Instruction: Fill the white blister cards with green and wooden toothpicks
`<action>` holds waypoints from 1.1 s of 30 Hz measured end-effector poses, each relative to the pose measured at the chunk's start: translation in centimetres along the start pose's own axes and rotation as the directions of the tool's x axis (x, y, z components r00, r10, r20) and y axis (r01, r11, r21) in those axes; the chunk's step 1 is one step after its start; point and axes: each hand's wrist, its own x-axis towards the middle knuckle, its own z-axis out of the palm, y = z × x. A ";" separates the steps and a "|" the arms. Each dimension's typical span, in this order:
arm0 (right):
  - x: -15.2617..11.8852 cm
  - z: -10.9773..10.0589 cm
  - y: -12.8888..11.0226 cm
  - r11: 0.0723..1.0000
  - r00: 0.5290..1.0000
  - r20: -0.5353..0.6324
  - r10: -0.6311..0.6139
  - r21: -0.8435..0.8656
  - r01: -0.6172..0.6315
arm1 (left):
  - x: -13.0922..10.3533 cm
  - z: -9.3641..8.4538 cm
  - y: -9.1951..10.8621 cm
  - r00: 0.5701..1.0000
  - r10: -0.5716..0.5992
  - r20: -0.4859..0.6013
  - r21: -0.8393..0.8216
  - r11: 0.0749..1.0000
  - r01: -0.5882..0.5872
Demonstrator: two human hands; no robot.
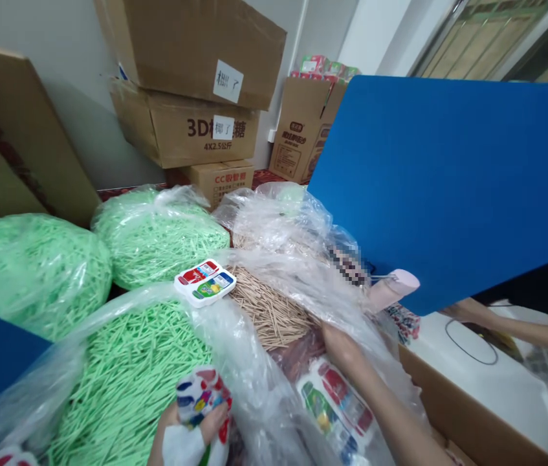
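At the bottom, my left hand [213, 421] is closed around a bundle of white packs printed in red, blue and green [200, 391]. My right hand [339, 343] reaches into an open clear bag beside thin tan sticks [271, 307]; its fingertips are hidden. Thin green sticks [138, 382] fill the open bag beside my left hand. A white two-part pack with red and green-blue labels [204, 283] rests on the bags' plastic edges. Near my right forearm lie similar printed packs [334, 404], partly behind clear plastic.
Tied bags of green sticks [157, 236] lie behind at left. Cardboard boxes [181, 126] are stacked against the wall. A large blue panel [453, 188] stands at right. Another person's arm [511, 327] extends below it, over a white surface [501, 388]. A pale pink cylinder [393, 289] is nearby.
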 end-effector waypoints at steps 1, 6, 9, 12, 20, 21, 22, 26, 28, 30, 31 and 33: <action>-0.2 -0.2 -0.1 1.000 1.000 0.015 -0.006 -0.003 0.006 | 0.0 -0.1 -0.1 1.000 -0.013 -0.002 -0.011 1.000 0.013; -0.2 0.3 -3.0 1.000 0.999 0.045 -0.019 -0.002 0.019 | 0.0 0.5 -0.2 0.999 -0.030 0.042 -0.066 0.997 0.033; 1.4 1.9 -6.3 1.000 0.998 0.065 -0.028 -0.001 0.028 | 0.2 0.3 -0.4 0.998 -0.031 0.050 -0.086 0.996 0.036; 3.6 3.5 -9.0 1.000 0.996 0.084 0.011 -0.011 -0.010 | 0.6 -0.6 -1.3 0.998 -0.034 0.053 -0.121 0.992 0.041; 4.4 3.2 -9.1 0.966 0.999 0.050 -0.002 0.259 -0.011 | 1.2 -1.8 -3.0 0.995 -0.061 -0.073 -0.112 0.992 0.053; 4.1 2.8 -8.9 0.942 0.999 0.043 -0.016 0.335 0.001 | 1.0 -1.5 -2.5 0.996 -0.042 -0.076 -0.103 0.994 0.034; 3.8 2.5 -8.8 0.908 0.999 0.039 -0.031 0.418 0.011 | 0.8 -1.2 -1.9 0.997 -0.016 -0.073 -0.093 0.996 0.009; 2.1 1.2 -9.8 0.678 0.996 0.027 -0.085 0.734 0.038 | 0.1 0.2 0.8 0.997 0.063 -0.043 -0.044 0.997 -0.065; 1.2 0.3 -11.1 0.557 0.994 0.013 -0.111 0.829 0.051 | 0.0 0.5 1.7 0.996 0.075 -0.037 -0.014 0.997 -0.076; 0.0 -0.9 -12.9 0.372 0.990 0.012 -0.144 0.927 0.042 | 0.1 0.6 2.0 0.997 0.083 -0.008 0.011 0.997 -0.083; -0.7 -1.6 -14.0 0.217 0.988 0.011 -0.157 0.976 0.023 | 0.2 0.5 1.9 0.995 0.093 0.025 0.020 0.995 -0.093; -2.0 -3.0 -16.2 -0.056 0.987 -0.021 -0.160 0.998 0.012 | 0.4 0.3 1.7 0.987 0.130 0.092 0.029 0.991 -0.133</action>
